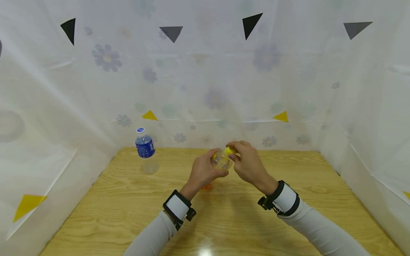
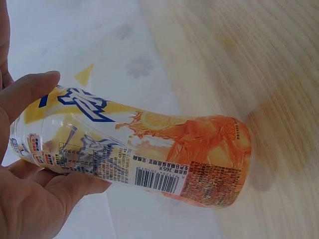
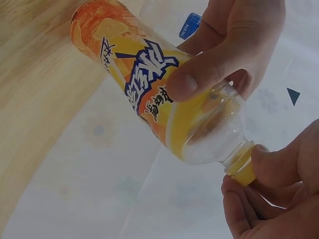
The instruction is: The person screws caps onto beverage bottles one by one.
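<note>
My left hand (image 1: pixel 204 170) grips a clear plastic drink bottle (image 2: pixel 164 154) round its upper body, the thumb on one side and fingers on the other. The bottle has a yellow and orange label with a barcode and printed fruit. It is tilted, its orange base just over the tabletop in the left wrist view. On its neck sits a yellow cap (image 3: pixel 243 172), which my right hand (image 1: pixel 249 163) pinches between thumb and fingers. The clear shoulder under the cap shows no drink inside.
At the back left of the wooden table (image 1: pixel 128 206) stands a second bottle (image 1: pixel 145 149), upright, with a blue label and white cap. White patterned sheeting (image 1: pixel 198 78) hangs along the back and both sides, with black, grey and yellow triangles on it.
</note>
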Tool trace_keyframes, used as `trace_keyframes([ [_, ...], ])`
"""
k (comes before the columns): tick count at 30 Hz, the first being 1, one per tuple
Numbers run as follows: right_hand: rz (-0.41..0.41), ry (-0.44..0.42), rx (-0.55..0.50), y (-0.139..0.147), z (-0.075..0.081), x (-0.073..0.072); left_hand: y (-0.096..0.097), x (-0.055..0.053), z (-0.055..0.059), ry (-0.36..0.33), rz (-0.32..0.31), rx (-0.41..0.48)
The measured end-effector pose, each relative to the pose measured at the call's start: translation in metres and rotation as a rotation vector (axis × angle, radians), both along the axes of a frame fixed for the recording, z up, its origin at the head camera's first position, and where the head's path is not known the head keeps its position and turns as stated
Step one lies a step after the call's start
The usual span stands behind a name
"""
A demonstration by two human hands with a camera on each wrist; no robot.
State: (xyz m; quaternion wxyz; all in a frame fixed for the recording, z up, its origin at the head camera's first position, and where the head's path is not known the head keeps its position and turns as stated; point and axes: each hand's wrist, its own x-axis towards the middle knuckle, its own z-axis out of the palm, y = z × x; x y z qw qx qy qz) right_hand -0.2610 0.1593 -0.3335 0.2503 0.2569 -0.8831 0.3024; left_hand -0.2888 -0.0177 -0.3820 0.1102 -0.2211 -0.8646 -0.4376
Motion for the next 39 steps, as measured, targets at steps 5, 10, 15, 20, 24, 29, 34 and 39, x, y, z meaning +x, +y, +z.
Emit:
trace_keyframes([
  [5,-0.004,0.009,-0.006,0.0,-0.001,-0.0007,0.0011,0.0001,-0.0019,0.009,0.001,0.0],
  [10,-0.013,0.04,-0.004,-0.0011,-0.0011,-0.0018,0.0017,-0.0008,-0.0022,0.026,0.008,-0.013],
  [15,-0.017,0.072,0.003,-0.0025,-0.002,-0.0021,0.0015,-0.0008,-0.0011,0.027,0.01,-0.018],
  [20,-0.03,0.098,0.011,-0.0046,-0.0019,-0.002,0.0013,-0.0001,-0.0004,0.019,0.009,-0.01],
  [24,-0.04,0.1,0.015,-0.0065,-0.0018,-0.0026,0.0009,0.0007,-0.0002,0.015,0.011,0.001],
  [29,-0.055,0.107,0.015,-0.0081,-0.0024,-0.0045,0.0007,-0.0001,-0.0015,0.013,0.0,0.014],
  [34,-0.055,0.129,0.015,-0.0079,-0.0042,-0.0067,0.0013,-0.0002,-0.002,0.031,-0.002,0.019],
  [39,-0.048,0.159,0.025,-0.0066,-0.0062,-0.0089,0.002,-0.0003,-0.0029,0.042,0.003,0.01],
])
